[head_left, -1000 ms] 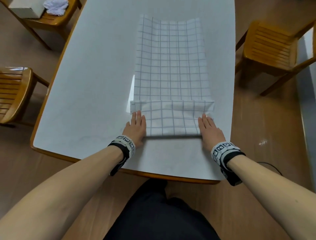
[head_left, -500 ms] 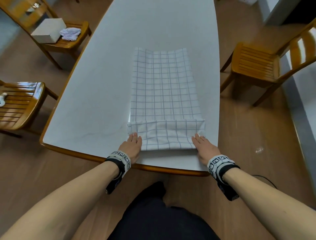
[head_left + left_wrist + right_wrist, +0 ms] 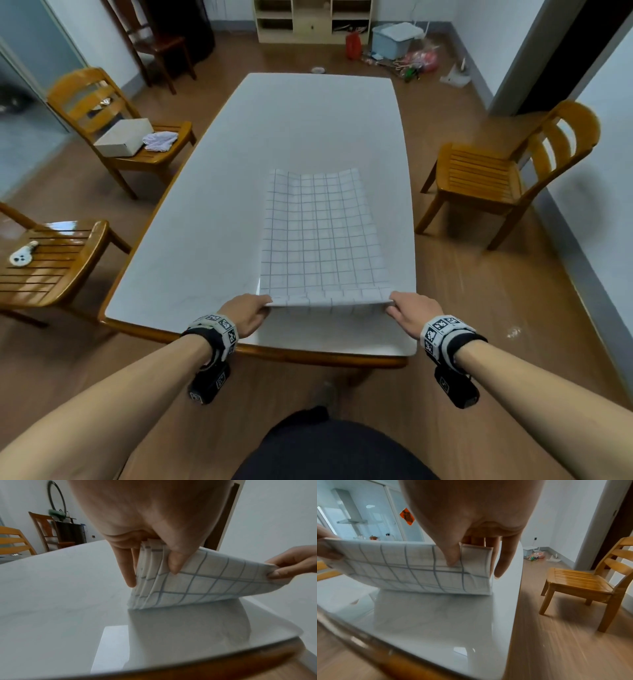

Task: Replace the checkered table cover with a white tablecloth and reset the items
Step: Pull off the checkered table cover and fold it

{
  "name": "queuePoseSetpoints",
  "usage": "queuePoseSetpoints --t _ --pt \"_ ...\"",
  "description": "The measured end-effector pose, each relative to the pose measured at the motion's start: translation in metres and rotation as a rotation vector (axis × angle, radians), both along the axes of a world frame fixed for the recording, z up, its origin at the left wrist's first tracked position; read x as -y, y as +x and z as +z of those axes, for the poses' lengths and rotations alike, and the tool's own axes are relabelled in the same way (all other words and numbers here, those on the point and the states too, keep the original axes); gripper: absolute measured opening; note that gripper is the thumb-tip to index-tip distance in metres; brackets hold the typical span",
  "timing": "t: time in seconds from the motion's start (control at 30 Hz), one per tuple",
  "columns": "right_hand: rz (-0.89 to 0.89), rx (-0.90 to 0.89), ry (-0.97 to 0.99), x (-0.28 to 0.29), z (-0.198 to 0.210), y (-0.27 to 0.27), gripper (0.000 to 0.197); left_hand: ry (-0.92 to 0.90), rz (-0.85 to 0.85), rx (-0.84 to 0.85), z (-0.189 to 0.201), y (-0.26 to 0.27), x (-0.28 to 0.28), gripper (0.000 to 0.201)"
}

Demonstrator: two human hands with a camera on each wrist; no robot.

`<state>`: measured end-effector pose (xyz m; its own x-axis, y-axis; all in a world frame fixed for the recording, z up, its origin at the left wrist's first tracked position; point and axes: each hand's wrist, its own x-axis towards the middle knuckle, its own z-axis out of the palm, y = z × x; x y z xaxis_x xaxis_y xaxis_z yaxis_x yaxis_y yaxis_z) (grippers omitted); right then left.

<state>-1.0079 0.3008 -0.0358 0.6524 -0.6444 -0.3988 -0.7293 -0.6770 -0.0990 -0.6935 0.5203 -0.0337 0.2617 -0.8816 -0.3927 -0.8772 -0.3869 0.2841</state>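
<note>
The checkered cover (image 3: 322, 236), white with a thin blue grid, lies folded into a long strip on the right half of the white table (image 3: 212, 219). Its near folded end is lifted off the tabletop. My left hand (image 3: 248, 313) pinches the near left corner, thumb under and fingers behind the layers (image 3: 169, 563). My right hand (image 3: 409, 310) pinches the near right corner the same way (image 3: 453, 559). In both wrist views the folded end (image 3: 197, 585) (image 3: 412, 566) hangs between the two hands just above the glossy table. No white tablecloth lies on the table.
A chair (image 3: 137, 144) at the left holds a white box (image 3: 123, 137) and a crumpled white cloth (image 3: 159, 141). A nearer left chair (image 3: 48, 263) carries a small white object (image 3: 21, 255). Another chair (image 3: 496, 174) stands right of the table. Shelving and clutter sit at the far wall.
My hands went from lying flat on the folded near end to pinching its two corners and lifting it. The head view has tilted up to show the whole room.
</note>
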Motion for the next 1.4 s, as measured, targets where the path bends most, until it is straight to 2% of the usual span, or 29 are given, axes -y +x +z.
queuePoseSetpoints --t 0.2,0.33,0.4,0.57,0.67,0.8,0.83,0.93,1.0,1.1,1.4 --pt "-0.15 0.123 0.044 0.036 0.032 0.024 0.033 -0.137 0.141 0.007 0.035 0.026 0.037 0.02" --pt "-0.289 0.277 0.097 0.061 0.03 0.044 0.016 -0.24 0.228 -0.037 0.031 0.044 0.063 0.023" --pt "-0.308 0.3 0.089 0.073 0.022 0.052 0.028 -0.25 0.249 -0.055 0.023 0.053 0.074 0.034" --pt "-0.254 0.237 0.086 0.093 0.001 0.071 0.068 -0.216 0.247 -0.058 -0.002 0.069 0.098 0.061" --pt "-0.223 0.149 0.091 0.098 -0.015 0.081 0.075 -0.15 0.184 -0.054 -0.016 0.071 0.106 0.068" --pt "-0.105 0.014 0.118 0.097 -0.034 0.089 0.056 -0.015 0.025 0.013 -0.038 0.071 0.11 0.072" --pt "-0.075 -0.008 0.119 0.096 -0.039 0.09 0.057 0.023 -0.031 0.036 -0.046 0.071 0.109 0.074" --pt "0.051 -0.096 0.147 0.091 -0.054 0.089 0.086 0.176 -0.191 0.088 -0.064 0.066 0.1 0.086" --pt "0.13 -0.15 0.123 0.088 -0.06 0.089 0.096 0.258 -0.232 0.115 -0.072 0.06 0.093 0.097" --pt "0.155 -0.201 0.099 0.085 -0.072 0.089 0.098 0.278 -0.228 0.175 -0.081 0.053 0.092 0.103" --pt "0.11 -0.189 0.034 0.072 -0.088 0.096 0.095 0.317 -0.097 0.228 -0.09 0.032 0.113 0.099"
